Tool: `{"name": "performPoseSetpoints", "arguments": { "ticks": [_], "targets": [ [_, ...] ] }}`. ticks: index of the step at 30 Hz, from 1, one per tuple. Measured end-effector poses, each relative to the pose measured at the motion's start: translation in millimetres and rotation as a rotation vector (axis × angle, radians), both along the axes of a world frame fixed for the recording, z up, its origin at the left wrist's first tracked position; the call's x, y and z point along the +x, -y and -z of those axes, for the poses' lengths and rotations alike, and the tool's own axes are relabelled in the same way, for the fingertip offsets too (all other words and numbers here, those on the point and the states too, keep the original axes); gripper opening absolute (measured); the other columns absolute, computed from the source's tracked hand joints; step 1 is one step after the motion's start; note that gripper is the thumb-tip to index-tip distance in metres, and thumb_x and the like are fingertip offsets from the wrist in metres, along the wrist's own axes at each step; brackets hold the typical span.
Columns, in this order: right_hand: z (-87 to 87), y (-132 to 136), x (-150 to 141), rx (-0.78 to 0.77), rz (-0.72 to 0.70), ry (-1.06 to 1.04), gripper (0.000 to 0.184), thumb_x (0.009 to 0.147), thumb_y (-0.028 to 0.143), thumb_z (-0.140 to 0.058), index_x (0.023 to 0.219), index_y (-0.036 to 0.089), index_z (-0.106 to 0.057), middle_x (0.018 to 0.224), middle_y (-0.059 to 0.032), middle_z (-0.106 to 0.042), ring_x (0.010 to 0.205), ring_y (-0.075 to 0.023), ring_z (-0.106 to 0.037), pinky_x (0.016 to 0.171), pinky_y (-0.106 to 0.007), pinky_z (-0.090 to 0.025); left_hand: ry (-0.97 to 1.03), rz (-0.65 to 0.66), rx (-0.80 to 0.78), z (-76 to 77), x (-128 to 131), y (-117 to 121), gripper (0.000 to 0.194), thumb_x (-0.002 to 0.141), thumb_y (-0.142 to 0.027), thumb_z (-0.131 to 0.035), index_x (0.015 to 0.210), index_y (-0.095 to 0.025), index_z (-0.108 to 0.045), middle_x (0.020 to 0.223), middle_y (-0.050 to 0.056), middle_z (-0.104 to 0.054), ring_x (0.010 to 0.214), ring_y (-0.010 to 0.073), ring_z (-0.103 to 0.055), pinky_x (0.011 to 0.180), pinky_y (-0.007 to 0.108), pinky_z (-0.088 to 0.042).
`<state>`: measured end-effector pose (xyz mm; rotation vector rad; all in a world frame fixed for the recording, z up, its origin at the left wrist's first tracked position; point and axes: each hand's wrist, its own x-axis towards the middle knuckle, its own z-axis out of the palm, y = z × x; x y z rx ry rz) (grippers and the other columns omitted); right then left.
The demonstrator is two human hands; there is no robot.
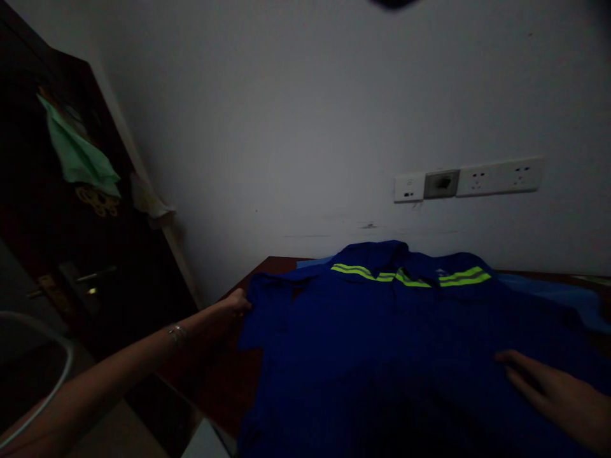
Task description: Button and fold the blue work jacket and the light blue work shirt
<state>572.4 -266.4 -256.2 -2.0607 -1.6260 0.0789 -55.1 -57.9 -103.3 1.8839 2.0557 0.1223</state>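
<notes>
Dark red-brown counter, blue fabric shirt with yellow-green bands spread over it. Left hand pinches left sleeve; right hand open, near right. One-sided tug could skew shirt, drag light-blue cloth beneath.

Dim, shadowy, dark lower half
</notes>
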Motion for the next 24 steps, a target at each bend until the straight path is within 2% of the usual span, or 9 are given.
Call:
{"name": "performPoseSetpoints", "arguments": {
  "ticks": [2,5,7,10,14,16,18,21,24],
  "targets": [
    [-0.5,0.1,0.3,-0.069,-0.056,-0.061,0.041,0.076,0.056,-0.038,0.100,0.035,-0.063,0.105,-0.0037,-0.066,0.090,-0.0255,-0.063,0.078,-0.037,-0.048,-0.194,-0.005,0.101,-16.4,-9.8,-10.3,0.002,0.066,-0.014,-0.055,0.067,-0.013,-0.057,0.069,0.006,-0.061,0.067,0.0199,-0.060,0.053,0.024,-0.043],
    [-2.9,1.4,-1.0,-0.089,-0.063,-0.083,0.044,0.076,0.056,-0.038,0.103,0.032,-0.062,0.107,-0.0048,-0.065,0.094,-0.0278,-0.062,0.081,-0.039,-0.047,-0.438,0.040,0.354,-46.2,-20.8,-23.6,0.018,0.073,-0.010,-0.047,0.086,-0.014,-0.059,0.093,0.012,-0.061,0.088,0.0247,-0.059,0.069,0.029,-0.045],
    [-7.4,3.4,-4.1,-0.097,-0.063,-0.082,0.045,0.075,0.056,-0.038,0.103,0.031,-0.062,0.107,-0.0050,-0.065,0.093,-0.0287,-0.062,0.079,-0.040,-0.048,-0.547,0.070,0.510,-66.2,-20.5,-31.5,0.023,0.078,-0.010,-0.040,0.091,-0.012,-0.058,0.098,0.014,-0.058,0.090,0.0252,-0.058,0.073,0.031,-0.044],
    [-18.6,7.7,-11.9,-0.094,-0.051,-0.049,0.043,0.076,0.055,-0.038,0.102,0.031,-0.062,0.107,-0.0076,-0.065,0.092,-0.0287,-0.062,0.077,-0.039,-0.048,-0.482,0.158,0.728,-93.1,-2.4,-42.6,0.027,0.082,-0.011,-0.034,0.098,-0.010,-0.056,0.101,0.013,-0.055,0.089,0.0229,-0.056,0.077,0.031,-0.043],
    [-33.1,12.3,-23.2,-0.070,-0.057,-0.008,0.039,0.079,0.049,-0.036,0.102,0.031,-0.062,0.106,-0.0083,-0.065,0.090,-0.0280,-0.063,0.075,-0.039,-0.048,-0.243,0.447,0.946,-114.2,55.3,-43.3,0.027,0.080,-0.011,-0.036,0.099,-0.012,-0.055,0.103,0.009,-0.053,0.094,0.0189,-0.052,0.085,0.029,-0.041],
    [-38.3,13.7,-27.7,-0.053,-0.060,0.000,0.040,0.079,0.047,-0.035,0.103,0.028,-0.061,0.105,-0.0070,-0.066,0.089,-0.0281,-0.063,0.074,-0.040,-0.049,-0.201,0.652,0.956,-113.3,92.9,-29.6,0.027,0.083,-0.013,-0.033,0.098,-0.014,-0.056,0.103,0.009,-0.053,0.096,0.0184,-0.051,0.087,0.030,-0.041],
    [-43.4,15.0,-31.9,-0.046,-0.060,0.014,0.040,0.079,0.046,-0.036,0.103,0.026,-0.061,0.104,-0.0060,-0.066,0.089,-0.0271,-0.063,0.074,-0.039,-0.049,-0.220,0.902,0.888,-102.4,129.4,-5.8,0.028,0.085,-0.015,-0.032,0.097,-0.014,-0.057,0.103,0.011,-0.054,0.100,0.0195,-0.050,0.090,0.033,-0.041],
    [-52.5,17.9,-38.9,-0.065,-0.047,0.044,0.037,0.080,0.041,-0.036,0.102,0.026,-0.061,0.103,-0.0052,-0.066,0.089,-0.0254,-0.063,0.074,-0.037,-0.048,-0.243,1.250,0.753,-69.0,170.1,38.8,0.031,0.090,-0.018,-0.028,0.098,-0.016,-0.058,0.104,0.010,-0.056,0.102,0.0184,-0.050,0.097,0.036,-0.037],
    [-62.8,21.4,-45.9,-0.101,-0.048,0.072,0.034,0.081,0.037,-0.035,0.102,0.025,-0.060,0.104,-0.0047,-0.066,0.089,-0.0236,-0.063,0.074,-0.034,-0.047,-0.197,1.539,0.707,-26.7,187.1,77.2,0.031,0.091,-0.016,-0.028,0.092,-0.016,-0.058,0.097,0.009,-0.059,0.099,0.0178,-0.052,0.100,0.037,-0.036]
  ]
}}
